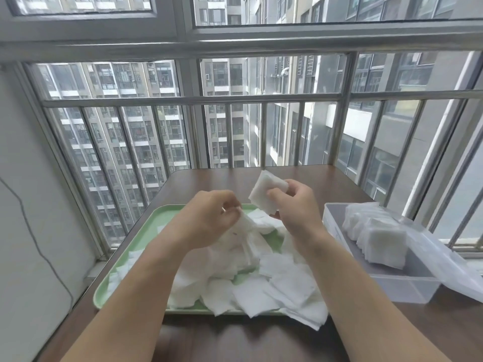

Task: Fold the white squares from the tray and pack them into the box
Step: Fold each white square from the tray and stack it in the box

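Note:
A light green tray [146, 231] lies on the brown table and holds a loose heap of several white squares [261, 278]. My right hand [298, 207] holds a folded white square [264, 194] up above the tray's far edge, pinched between thumb and fingers. My left hand [209, 218] hovers over the heap and pinches the corner of another white square [245, 226] that still hangs into the pile. To the right stands a clear plastic box [392, 283] with a row of folded squares [376, 236] stacked on edge inside.
The box's clear lid [454, 267] lies open against its right side. The brown table [235, 340] ends at a metal window railing [193, 100] just behind the tray. A grey wall [31, 231] stands close on the left.

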Available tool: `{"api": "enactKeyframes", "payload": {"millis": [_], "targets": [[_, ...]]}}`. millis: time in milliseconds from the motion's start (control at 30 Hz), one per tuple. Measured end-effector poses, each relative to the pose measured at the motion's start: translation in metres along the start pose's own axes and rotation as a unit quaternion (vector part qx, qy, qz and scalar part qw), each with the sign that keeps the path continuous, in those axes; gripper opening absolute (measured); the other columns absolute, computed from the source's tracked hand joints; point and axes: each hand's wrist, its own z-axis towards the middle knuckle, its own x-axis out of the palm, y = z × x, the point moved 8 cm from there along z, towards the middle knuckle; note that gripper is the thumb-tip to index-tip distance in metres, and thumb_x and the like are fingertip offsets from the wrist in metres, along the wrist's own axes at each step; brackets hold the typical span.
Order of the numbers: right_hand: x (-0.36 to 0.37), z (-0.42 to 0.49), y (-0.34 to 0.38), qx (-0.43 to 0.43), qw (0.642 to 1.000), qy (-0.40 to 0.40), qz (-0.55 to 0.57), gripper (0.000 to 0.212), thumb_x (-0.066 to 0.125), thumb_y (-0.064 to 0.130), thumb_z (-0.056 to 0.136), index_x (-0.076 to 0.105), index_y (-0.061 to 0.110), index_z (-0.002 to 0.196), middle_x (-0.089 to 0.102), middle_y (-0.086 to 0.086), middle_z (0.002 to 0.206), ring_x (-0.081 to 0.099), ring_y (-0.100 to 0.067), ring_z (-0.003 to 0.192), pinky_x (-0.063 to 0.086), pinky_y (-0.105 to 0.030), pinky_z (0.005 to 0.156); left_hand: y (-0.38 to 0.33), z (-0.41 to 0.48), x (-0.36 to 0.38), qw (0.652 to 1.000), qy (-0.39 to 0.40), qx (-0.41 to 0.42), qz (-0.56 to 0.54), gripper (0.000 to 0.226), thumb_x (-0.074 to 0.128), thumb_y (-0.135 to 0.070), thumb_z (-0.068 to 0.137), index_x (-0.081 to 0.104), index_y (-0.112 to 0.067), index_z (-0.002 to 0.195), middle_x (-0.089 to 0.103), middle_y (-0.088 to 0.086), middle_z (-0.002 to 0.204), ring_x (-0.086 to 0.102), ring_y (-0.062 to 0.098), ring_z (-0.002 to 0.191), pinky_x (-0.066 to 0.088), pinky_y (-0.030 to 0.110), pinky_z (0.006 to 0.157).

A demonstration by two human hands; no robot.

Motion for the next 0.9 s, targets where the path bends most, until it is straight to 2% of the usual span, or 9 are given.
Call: {"api": "enactKeyframes", "payload": {"millis": [67, 167, 300, 400, 500, 633, 767, 833, 900], "targets": [[-0.001, 0.0, -0.002, 0.007, 1.0, -0.001, -0.005, 0.016, 0.058, 0.012, 0.083, 0.067, 0.001, 0.091, 0.061, -0.008, 0.082, 0.055, -0.02, 0.077, 0.058, -0.049, 0.073, 0.005, -0.002, -0.009, 0.998, -0.048, -0.013, -0.049, 0.009, 0.057, -0.028, 0.099, 0.061, -0.028, 0.091, 0.065, -0.008, 0.083, 0.061, 0.015, 0.078, 0.051, 0.034, 0.071], [-0.001, 0.0, -0.003, 0.014, 1.0, 0.0, -0.008, 0.014, 0.054, 0.006, 0.09, 0.068, 0.003, 0.093, 0.062, -0.007, 0.084, 0.056, -0.019, 0.079, 0.056, -0.038, 0.068, 0.009, -0.004, -0.017, 0.992, -0.081, -0.011, -0.096, 0.01, 0.056, -0.026, 0.101, 0.059, -0.03, 0.092, 0.065, -0.005, 0.085, 0.061, 0.017, 0.076, 0.049, 0.031, 0.063], [0.001, 0.0, -0.005, 0.006, 1.0, 0.012, -0.003, 0.014, 0.057, 0.006, 0.09, 0.07, 0.008, 0.093, 0.064, -0.006, 0.082, 0.055, -0.016, 0.074, 0.049, -0.031, 0.065, 0.009, -0.006, -0.024, 0.963, -0.097, -0.024, -0.252, 0.01, 0.061, -0.012, 0.099, 0.061, -0.022, 0.1, 0.067, 0.002, 0.088, 0.064, 0.019, 0.065, 0.048, 0.028, 0.042], [0.005, -0.002, -0.008, 0.018, 0.998, 0.041, 0.033, 0.008, 0.066, 0.006, 0.091, 0.072, 0.007, 0.097, 0.073, -0.012, 0.088, 0.064, -0.017, 0.076, 0.055, -0.03, 0.068, 0.003, -0.009, -0.023, 0.923, -0.064, -0.037, -0.377, 0.024, 0.07, -0.012, 0.09, 0.061, -0.01, 0.113, 0.071, 0.005, 0.094, 0.069, 0.017, 0.068, 0.052, 0.026, 0.046], [0.014, -0.006, -0.008, 0.039, 0.99, 0.086, 0.107, 0.014, 0.072, 0.002, 0.087, 0.07, -0.001, 0.101, 0.074, -0.019, 0.096, 0.07, -0.023, 0.079, 0.061, -0.035, 0.075, -0.004, -0.012, -0.017, 0.899, -0.044, -0.045, -0.433, 0.038, 0.074, -0.023, 0.078, 0.065, -0.011, 0.112, 0.074, 0.002, 0.093, 0.072, 0.017, 0.077, 0.055, 0.027, 0.052], [0.02, -0.012, -0.004, 0.04, 0.984, 0.121, 0.124, 0.025, 0.076, -0.001, 0.083, 0.065, -0.009, 0.104, 0.072, -0.019, 0.09, 0.07, -0.025, 0.078, 0.061, -0.037, 0.076, -0.003, -0.009, -0.011, 0.871, -0.058, -0.054, -0.485, 0.023, 0.08, -0.021, 0.077, 0.07, -0.013, 0.095, 0.074, 0.001, 0.085, 0.07, 0.016, 0.08, 0.057, 0.026, 0.063], [0.021, -0.012, -0.003, 0.05, 0.981, 0.122, 0.142, 0.023, 0.076, -0.003, 0.081, 0.064, -0.005, 0.101, 0.071, -0.023, 0.093, 0.072, -0.03, 0.083, 0.062, -0.039, 0.08, -0.003, -0.009, -0.014, 0.831, -0.066, -0.045, -0.551, 0.018, 0.08, -0.015, 0.074, 0.07, -0.015, 0.089, 0.072, 0.001, 0.083, 0.067, 0.018, 0.079, 0.055, 0.026, 0.066], [0.022, -0.013, -0.003, 0.054, 0.98, 0.127, 0.146, 0.024, 0.078, -0.003, 0.079, 0.065, -0.003, 0.099, 0.071, -0.022, 0.093, 0.073, -0.029, 0.083, 0.062, -0.037, 0.079, -0.005, -0.01, -0.013, 0.827, -0.063, -0.043, -0.557, 0.021, 0.08, -0.012, 0.071, 0.067, -0.013, 0.088, 0.071, 0.002, 0.08, 0.067, 0.02, 0.078, 0.057, 0.027, 0.065], [0.023, -0.014, -0.003, 0.058, 0.979, 0.131, 0.148, 0.026, 0.078, -0.002, 0.079, 0.064, -0.005, 0.101, 0.072, -0.024, 0.094, 0.073, -0.032, 0.085, 0.062, -0.036, 0.079, -0.006, -0.01, -0.012, 0.845, -0.067, -0.037, -0.529, 0.024, 0.084, -0.009, 0.069, 0.068, -0.016, 0.085, 0.071, 0.003, 0.08, 0.068, 0.02, 0.076, 0.058, 0.029, 0.064]]}}
